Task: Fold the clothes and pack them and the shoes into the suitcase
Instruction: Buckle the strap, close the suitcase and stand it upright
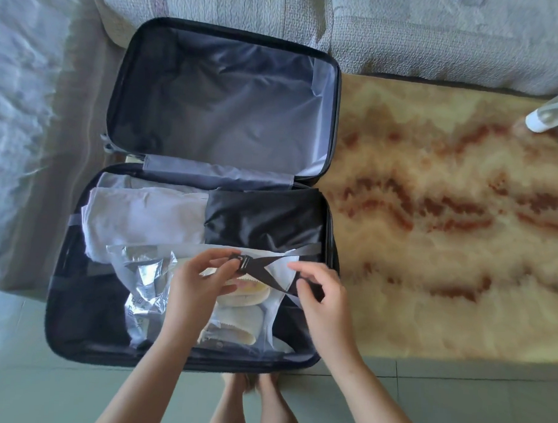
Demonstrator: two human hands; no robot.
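Suitcase (63,313) open flat, clothes (143,219) and bagged shoes (246,309) inside

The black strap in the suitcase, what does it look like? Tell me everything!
The strap is flat, dark woven-looking webbing, two bands fanning rightward from a black plastic buckle. It lies across the clear bag of pale shoes in the near half of the suitcase. The left hand pinches the buckle; the right hand pinches a band. Whether it's clicked shut is unclear.
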